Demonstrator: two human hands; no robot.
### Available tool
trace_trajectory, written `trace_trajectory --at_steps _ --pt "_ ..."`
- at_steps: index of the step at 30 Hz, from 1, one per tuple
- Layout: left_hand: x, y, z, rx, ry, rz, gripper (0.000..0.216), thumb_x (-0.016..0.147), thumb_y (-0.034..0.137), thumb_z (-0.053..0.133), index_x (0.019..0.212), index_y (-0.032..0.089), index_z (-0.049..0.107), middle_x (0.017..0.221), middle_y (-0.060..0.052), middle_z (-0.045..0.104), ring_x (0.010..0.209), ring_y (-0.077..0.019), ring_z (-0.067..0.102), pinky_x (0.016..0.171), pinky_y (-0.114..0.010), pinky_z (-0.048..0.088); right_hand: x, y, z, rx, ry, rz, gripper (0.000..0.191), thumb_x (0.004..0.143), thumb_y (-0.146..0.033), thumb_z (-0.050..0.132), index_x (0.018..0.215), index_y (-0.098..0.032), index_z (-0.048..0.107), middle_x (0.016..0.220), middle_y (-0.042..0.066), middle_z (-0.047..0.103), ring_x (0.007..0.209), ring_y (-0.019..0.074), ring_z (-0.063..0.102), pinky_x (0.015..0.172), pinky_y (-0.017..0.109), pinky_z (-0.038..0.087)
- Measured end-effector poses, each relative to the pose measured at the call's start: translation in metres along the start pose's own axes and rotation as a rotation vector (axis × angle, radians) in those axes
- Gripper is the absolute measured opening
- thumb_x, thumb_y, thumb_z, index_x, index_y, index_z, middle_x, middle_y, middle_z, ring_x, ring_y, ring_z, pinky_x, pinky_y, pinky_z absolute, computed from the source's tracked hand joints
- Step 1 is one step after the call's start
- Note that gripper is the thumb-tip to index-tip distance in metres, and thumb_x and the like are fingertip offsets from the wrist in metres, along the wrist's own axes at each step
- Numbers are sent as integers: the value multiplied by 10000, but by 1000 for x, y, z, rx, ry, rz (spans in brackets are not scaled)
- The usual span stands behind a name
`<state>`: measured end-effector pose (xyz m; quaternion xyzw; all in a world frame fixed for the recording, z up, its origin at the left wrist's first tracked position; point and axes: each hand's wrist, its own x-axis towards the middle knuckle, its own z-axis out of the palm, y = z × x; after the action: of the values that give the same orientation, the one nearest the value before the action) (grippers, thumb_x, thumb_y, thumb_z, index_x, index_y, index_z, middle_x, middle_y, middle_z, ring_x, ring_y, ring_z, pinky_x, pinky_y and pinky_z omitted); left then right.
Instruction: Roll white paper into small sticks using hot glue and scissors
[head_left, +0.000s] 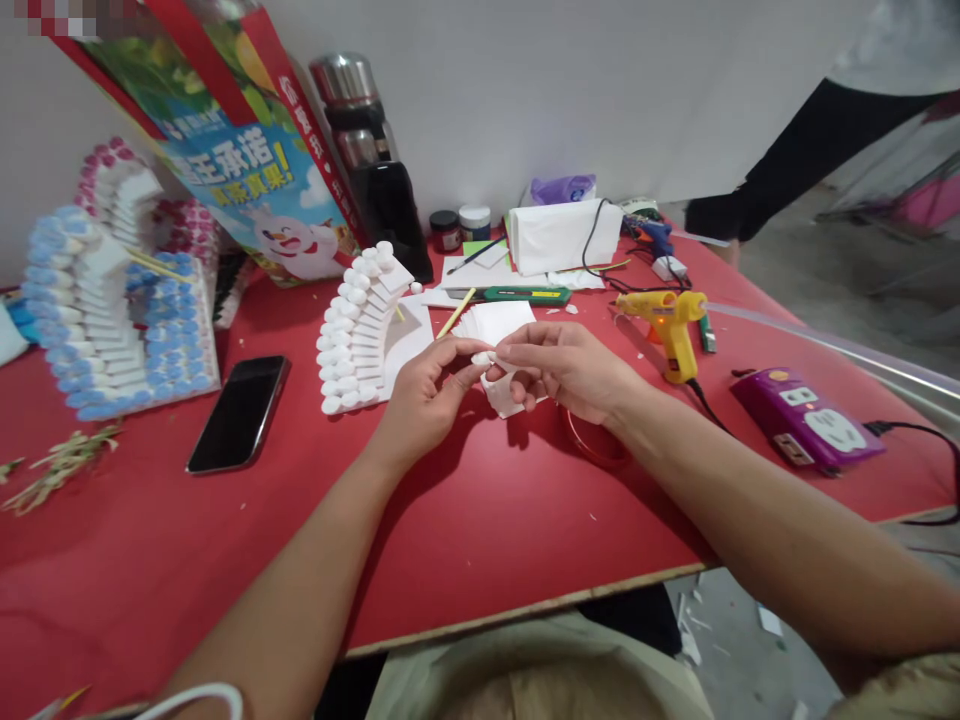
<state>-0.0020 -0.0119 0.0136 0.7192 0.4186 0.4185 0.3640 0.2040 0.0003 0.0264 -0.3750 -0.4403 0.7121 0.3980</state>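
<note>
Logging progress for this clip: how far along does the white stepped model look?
Done: the blue stepped model looks finished, and the white stepped model has balls along one edge. In hand: the left hand and right hand pinch a small white piece between them. Left, probably: the white squares lie loose near the glue gun.

Red bench (487, 520) throughout; a white foam staircase (364, 330) at centre, a blue-tipped one (112, 320) at left, a yellow glue gun (671, 325) and a purple power strip (806, 420) at right, a black phone (240, 412).
</note>
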Motion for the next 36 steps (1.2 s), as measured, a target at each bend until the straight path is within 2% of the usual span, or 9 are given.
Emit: trace_trajectory --at_steps 5,9,14,16,22,24,29,33,36 --pt "0 2 1 -45 -9 -53 221 953 390 661 1079 220 723 1063 -51 741 1006 -218 683 939 -338 518 2 -1 -1 -33 95 -13 197 817 -232 796 751 -113 653 673 40 717 389 63 557 364 154 442" --pt "1 2 1 -39 33 -44 220 964 373 641 1102 214 708 1089 -54 727 1000 -212 676 935 -333 516 5 -3 -4 61 103 92 189 930 -267 679 809 -129 633 741 103 761 406 93 588 360 174 473" --pt "1 5 0 95 61 124 173 991 288 587 1109 222 695 1105 -57 689 1018 -204 652 945 -335 509 8 -7 -6 170 -98 436 410 1032 -471 495 909 -113 651 837 170 779 467 122 626 356 188 492" --pt "1 6 0 139 44 174 168 994 270 579 1108 230 696 1088 -56 694 1026 -209 643 956 -344 500 7 -9 -5 194 -163 491 490 1045 -514 441 877 -108 658 795 146 764 438 106 584 334 183 470" --pt "1 5 1 132 5 209 188 1000 283 575 1135 235 698 1109 -69 698 1030 -213 638 943 -347 496 2 -12 -2 195 -169 346 201 931 -293 700 859 -106 691 670 8 660 409 41 463 336 129 409" --pt "0 6 2 106 -9 189 193 1000 291 577 1134 235 704 1115 -71 696 1032 -215 637 934 -343 502 0 -11 -2 166 -150 311 206 863 -272 779 809 -99 681 667 -5 646 412 29 454 344 128 406" --pt "1 5 3 -59 0 24 191 964 333 640 1095 226 730 1065 -60 705 960 -199 641 896 -330 515 -1 -8 -2 16 -65 151 313 765 -331 876 752 -116 650 648 3 667 414 49 516 357 157 426" --pt "4 -4 3 -578 31 -273 173 874 330 754 991 203 743 913 -34 693 763 -137 608 796 -311 531 1 -6 -3 -9 -24 55 380 822 -476 813 794 -124 673 647 15 678 403 64 523 344 176 429" --pt "7 -8 2 -889 38 -471 155 801 257 811 907 175 733 937 -46 684 747 -117 600 753 -292 539 3 -5 -5 4 37 45 360 841 -459 797 817 -116 691 629 6 657 399 61 510 338 175 423"
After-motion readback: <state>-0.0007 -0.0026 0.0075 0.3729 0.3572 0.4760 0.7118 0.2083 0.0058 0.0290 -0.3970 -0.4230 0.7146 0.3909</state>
